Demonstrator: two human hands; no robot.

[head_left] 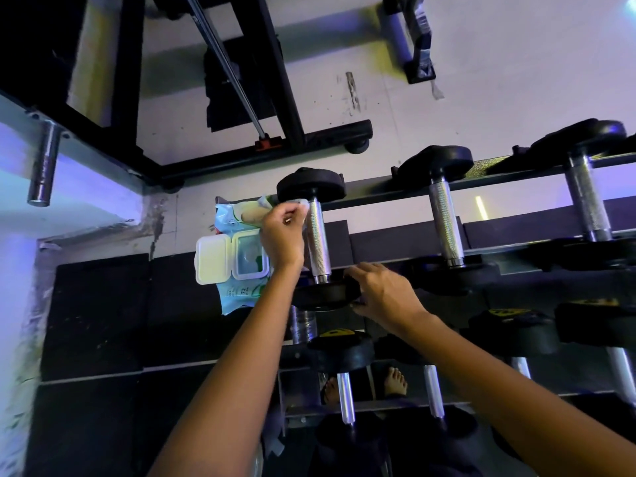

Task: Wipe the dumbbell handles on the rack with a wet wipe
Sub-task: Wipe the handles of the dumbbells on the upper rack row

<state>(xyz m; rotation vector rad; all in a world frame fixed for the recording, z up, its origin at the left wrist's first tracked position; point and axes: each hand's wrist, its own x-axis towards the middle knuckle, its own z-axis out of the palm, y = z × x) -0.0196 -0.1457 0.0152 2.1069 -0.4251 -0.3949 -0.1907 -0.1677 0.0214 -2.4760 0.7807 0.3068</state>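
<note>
Nearest me, lower-tier dumbbells point(344, 349) sit beneath my forearms, and a bare foot point(395, 382) shows through the rack point(389, 194). My right hand point(382, 294) curls over the near head of the leftmost top-tier dumbbell point(323, 292). My left hand point(282, 235) pinches the wet wipe point(299, 203) against the far end of its handle point(318, 242). An open-lidded wipes pack point(237, 256) lies just left, partly hidden by that wrist. Beyond stands a black machine frame point(327, 137).

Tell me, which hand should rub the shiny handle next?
The left hand: it pinches the wet wipe right beside the far end of the dumbbell handle. The right hand holds no wipe; it grips the near weight head, likely steadying it.
</note>
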